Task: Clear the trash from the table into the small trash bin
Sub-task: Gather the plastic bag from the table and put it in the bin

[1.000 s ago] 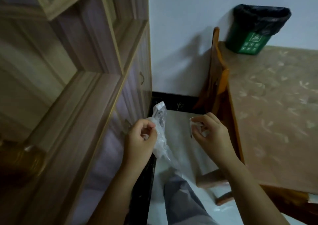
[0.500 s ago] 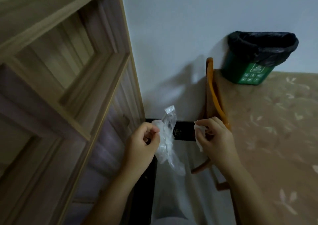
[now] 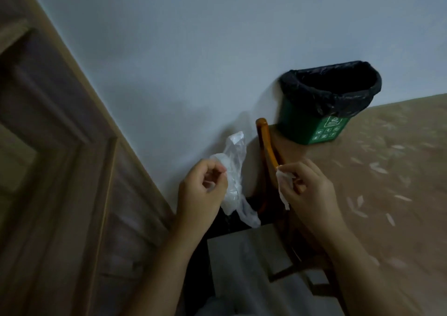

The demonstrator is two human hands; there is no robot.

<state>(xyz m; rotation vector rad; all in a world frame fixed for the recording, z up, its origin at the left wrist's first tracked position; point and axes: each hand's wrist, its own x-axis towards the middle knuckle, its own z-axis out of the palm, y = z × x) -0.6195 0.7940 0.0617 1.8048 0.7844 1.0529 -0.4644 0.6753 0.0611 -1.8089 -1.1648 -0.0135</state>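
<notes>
Up they've come since a second ago, left hand (image 3: 200,192) and right hand (image 3: 309,192) both higher, and the bin (image 3: 302,122) sits lower and bigger in view, closer to reach. Wooden shelving (image 3: 72,182) fills the nine o'clock side, out of play. The step in hand, as I read it, is the carry to the drop. Best to bring the left load across first, over the chair back (image 3: 264,136), and get it squarely above the black-lined mouth before letting go, because flimsy film could drift and slip down between wall and table (image 3: 399,194). The right should follow and release low inside the rim. Now the fingers. On the left they're curled in tight, thumb and forefinger pinching a crumpled clear plastic bag (image 3: 234,168) that pokes up at twelve o'clock and trails off at five o'clock of the fist. On the right they're curled too, pinching a small white scrap of tissue (image 3: 281,182) that dangles toward six o'clock. The bin stands on the table's far corner by the wall, at one o'clock from the right hand, well apart from both loads.
</notes>
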